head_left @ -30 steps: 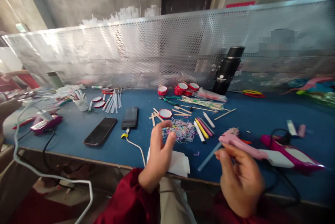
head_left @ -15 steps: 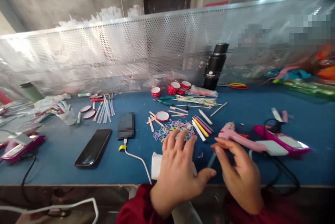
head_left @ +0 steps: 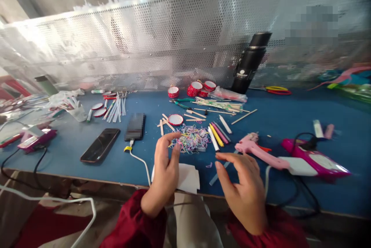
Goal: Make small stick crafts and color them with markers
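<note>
My left hand (head_left: pixel 165 165) is raised over the near edge of the table, thumb and forefinger apart with nothing between them. Beneath and beside it lies a folded white paper (head_left: pixel 188 178). Just beyond its fingertips is a tangled heap of coloured loops (head_left: pixel 193 139). My right hand (head_left: pixel 245 186) hovers to the right with a small gap between thumb and forefinger and nothing visible in it. A translucent stick (head_left: pixel 215 179) lies partly behind its fingers. Near that hand rest a pink glue gun (head_left: pixel 259 151) and several marker-like sticks, among them a yellow one (head_left: pixel 216 135).
A phone (head_left: pixel 100 145) and a dark power bank (head_left: pixel 135 126) with a white cable lie left. Further back are craft sticks (head_left: pixel 195 115), a round red-rimmed disc (head_left: pixel 175 119), red rolls (head_left: pixel 173 92), pliers (head_left: pixel 182 105) and a black flask (head_left: pixel 251 64). A perforated metal screen (head_left: pixel 185 39) borders the table.
My left hand has drawn back and left from over the loops, turning sideways and uncovering more of the heap and white paper. My right hand has shifted slightly left. The camera view has tilted down.
</note>
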A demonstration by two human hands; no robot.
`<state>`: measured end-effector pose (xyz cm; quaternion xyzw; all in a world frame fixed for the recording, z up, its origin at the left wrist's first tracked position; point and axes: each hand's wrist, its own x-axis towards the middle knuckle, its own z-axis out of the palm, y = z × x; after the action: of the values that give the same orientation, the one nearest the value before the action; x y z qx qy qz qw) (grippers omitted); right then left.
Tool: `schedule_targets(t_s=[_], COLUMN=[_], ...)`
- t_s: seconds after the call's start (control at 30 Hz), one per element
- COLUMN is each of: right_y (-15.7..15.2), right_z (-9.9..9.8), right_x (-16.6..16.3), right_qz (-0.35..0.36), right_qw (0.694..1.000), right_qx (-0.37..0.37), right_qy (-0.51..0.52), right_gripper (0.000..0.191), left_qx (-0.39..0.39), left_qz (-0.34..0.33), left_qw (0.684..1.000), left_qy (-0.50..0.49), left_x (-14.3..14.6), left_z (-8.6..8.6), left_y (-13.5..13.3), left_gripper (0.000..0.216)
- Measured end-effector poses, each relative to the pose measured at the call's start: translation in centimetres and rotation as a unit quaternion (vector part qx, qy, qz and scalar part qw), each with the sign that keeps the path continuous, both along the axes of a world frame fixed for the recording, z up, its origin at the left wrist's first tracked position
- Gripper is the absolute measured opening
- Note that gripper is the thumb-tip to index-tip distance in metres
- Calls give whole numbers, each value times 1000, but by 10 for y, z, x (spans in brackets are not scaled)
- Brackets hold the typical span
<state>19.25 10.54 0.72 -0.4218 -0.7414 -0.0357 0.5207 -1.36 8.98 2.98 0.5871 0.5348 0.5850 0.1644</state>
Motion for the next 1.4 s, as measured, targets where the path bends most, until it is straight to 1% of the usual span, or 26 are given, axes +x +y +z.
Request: schedule_targets(t_s=[0.07, 0.13, 0.23, 0.33, 0.4, 0.53, 0.67, 0.77, 0.83, 0.9, 1.0, 1.1, 1.2, 1.27, 1.33, 1.37, 1.4], right_y=[0, -1, -2, -2, -1, -1, 0, -2, -7, -13, -18, -9, 20, 49, 83, 100, 118], right_z=[0, -1, -2, -2, -2, -2, -2, 3, 11, 26, 56, 92, 125, 138, 144, 144, 143], right_x=[0, -1, -3, -3, -3, -3, -4, -2, 3, 11, 27, 40, 44, 40, 30, 23, 14], right_qz=[-4, -10, -19, -28, -29, -27, -26, -22, -19, -18, -17, 37, 108, 137, 140, 139, 138], right_qw=[1000, 1000, 1000, 999, 999, 999, 999, 1000, 1000, 1000, 999, 994, 970, 947, 918, 898, 871], right_qx=[-2, 0, 5, 9, 13, 20, 13, 14, 8, -8, -38, -55, -108, -153, -200, -232, -265], right_qy=[-1, -3, -14, -20, -23, -25, -21, -15, -11, -6, -5, -83, -187, -249, -313, -348, -391], right_gripper=[9, 9, 8, 9, 9, 9, 10, 11, 12, 15, 24, 30, 32, 33, 30, 27, 23], left_qx=[2, -5, -46, -75, -81, -83, -81, -78, -76, -71, -63, -61, -61, -60, -59, -58, -58], left_qz=[-11, -51, -116, -132, -128, -118, -117, -112, -110, -114, -123, -129, -128, -127, -127, -128, -128], left_qw=[1000, 994, 967, 937, 930, 926, 929, 934, 934, 934, 930, 925, 922, 922, 922, 921, 921], left_qy=[27, 92, 223, 313, 335, 350, 343, 331, 330, 332, 341, 352, 359, 361, 362, 363, 364], left_x=[1, 4, 11, 16, 17, 18, 19, 18, 18, 17, 17, 18, 18, 18, 18, 18, 18], left_z=[2, 4, 8, 9, 8, 7, 6, 5, 4, 3, 3, 4, 5, 5, 5, 5, 6], left_y=[1, 0, -2, -3, -4, -3, -3, -2, -3, -3, -4, -4, -4, -4, -4, -4, -4], left_gripper=[21, 16, 11, 12, 14, 17, 9, 7, 7, 10, 15, 19, 20, 19, 19, 20, 21])
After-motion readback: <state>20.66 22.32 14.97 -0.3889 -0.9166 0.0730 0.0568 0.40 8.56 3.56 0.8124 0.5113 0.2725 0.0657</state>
